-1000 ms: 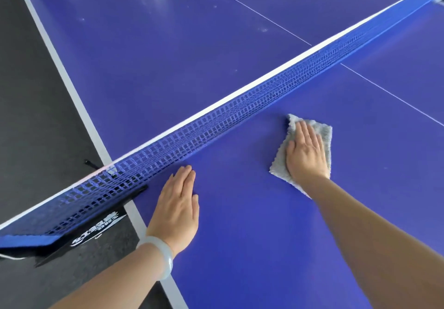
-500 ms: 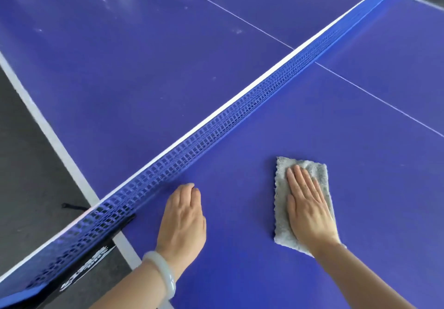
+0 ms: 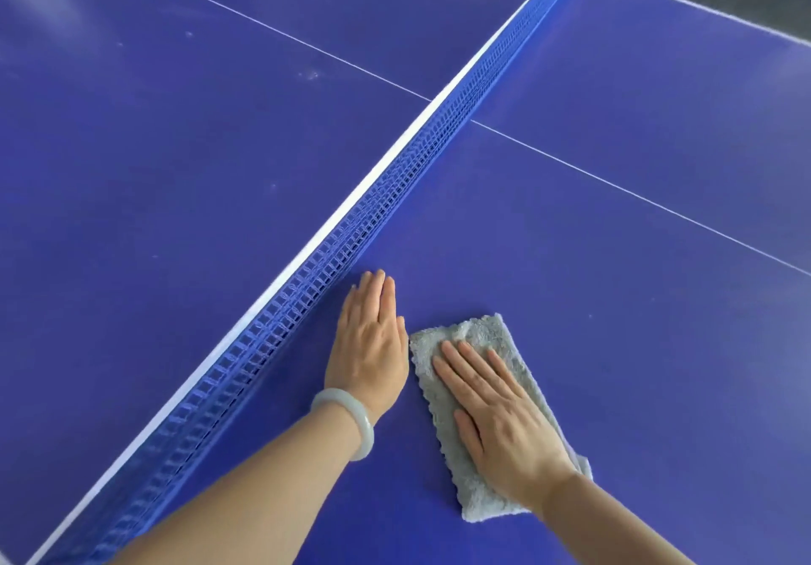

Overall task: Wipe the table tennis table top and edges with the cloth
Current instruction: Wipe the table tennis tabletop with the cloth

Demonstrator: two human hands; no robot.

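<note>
Netting (image 3: 333, 266) is seen just left of the left hand (image 3: 371, 345), which is laid flat on the table top (image 3: 614, 301), fingers straight and together; just right of it the grey cloth (image 3: 478, 332) is pressed down under the right hand (image 3: 504, 424), fingers straight and slightly spread; cloth is shown beyond fingertips and wrist.

nope, no text, logo or number I can actually read here, the blue table top (image 3: 614, 257), the net (image 3: 351, 231) and the grey cloth (image 3: 482, 332) show no lettering at all
</note>
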